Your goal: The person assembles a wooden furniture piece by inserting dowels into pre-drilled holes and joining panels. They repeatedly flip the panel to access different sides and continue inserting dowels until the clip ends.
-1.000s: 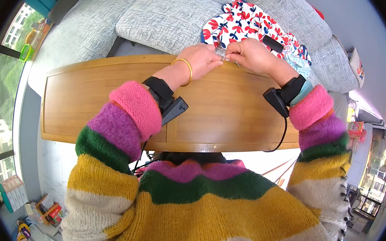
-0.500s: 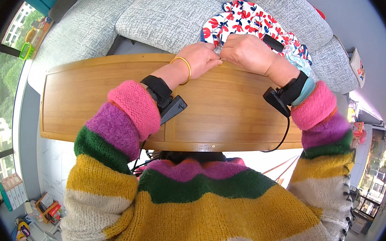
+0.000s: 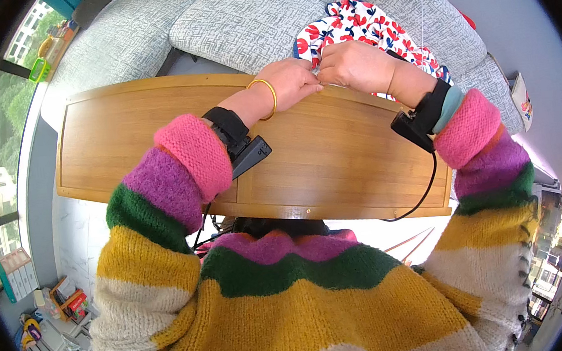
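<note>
Over the far edge of the wooden table, my left hand and my right hand meet with fingers pinched together. Whatever sits between the fingertips is too small and hidden for me to make out. A white cloth garment with red and navy flower print lies right behind them, draped on the sofa, and part of it is covered by my right hand and wrist. A gold bangle circles my left wrist. Both wrists wear black strapped devices.
A grey patterned sofa runs along the table's far side. A black cable hangs from the right wrist device to the table's near edge. Books and boxes stand at the lower left, near the window.
My right forearm and elbow have shifted outward to the right and slightly up, and the right hand has turned a little. My left hand stays nearly in place, fingers still pinched.
</note>
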Demonstrator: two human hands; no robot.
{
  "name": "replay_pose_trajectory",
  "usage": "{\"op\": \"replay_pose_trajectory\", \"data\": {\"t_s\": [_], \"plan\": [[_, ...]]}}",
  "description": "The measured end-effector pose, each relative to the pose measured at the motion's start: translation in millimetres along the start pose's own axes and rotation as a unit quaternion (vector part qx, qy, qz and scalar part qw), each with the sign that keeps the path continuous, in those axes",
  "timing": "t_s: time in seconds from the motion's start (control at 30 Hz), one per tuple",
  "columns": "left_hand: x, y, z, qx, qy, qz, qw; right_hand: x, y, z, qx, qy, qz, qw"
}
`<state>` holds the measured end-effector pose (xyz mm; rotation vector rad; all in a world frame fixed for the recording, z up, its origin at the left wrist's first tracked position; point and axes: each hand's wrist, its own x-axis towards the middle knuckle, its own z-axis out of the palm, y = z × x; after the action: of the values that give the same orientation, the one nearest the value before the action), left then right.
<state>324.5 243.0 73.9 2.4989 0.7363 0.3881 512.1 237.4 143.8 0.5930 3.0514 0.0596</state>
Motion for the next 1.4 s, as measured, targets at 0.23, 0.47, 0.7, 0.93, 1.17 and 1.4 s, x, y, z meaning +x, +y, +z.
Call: {"op": "replay_pose_trajectory", "data": {"t_s": [0.23,0.47,0.7,0.93,1.17,1.4], "plan": [[-1.2,-1.2,1.0,-0.015,0.015,0.003,1.0,5.2,-1.7,8.6,0.037,-0.055,0.129,0.989],[-0.5,-0.1,-0.8,0.006,-0.001,0.002,1.0,1.5,-31.4,22.6,0.504,0.053,0.46,0.729],[0.3,-4.8,4.3,-0.003,0.015,0.023,1.0,-22.9,-41.5,-6.0,0.133,-0.004,0.223,0.966],[5.5,-22.7,-11.7,-0.11,-0.029,-0.033,0.993,14.0,-32.1,-1.4,0.029,-0.081,0.258,0.962],[-25.1,-32.4,-17.5,-0.066,-0.042,-0.035,0.996,20.1,7.5,26.3,0.41,-0.063,0.485,0.77],[-23.3,-15.9,-18.4,0.05,-0.098,-0.048,0.993,-7.0,-5.1,43.5,0.268,0.209,0.308,0.889]]}}
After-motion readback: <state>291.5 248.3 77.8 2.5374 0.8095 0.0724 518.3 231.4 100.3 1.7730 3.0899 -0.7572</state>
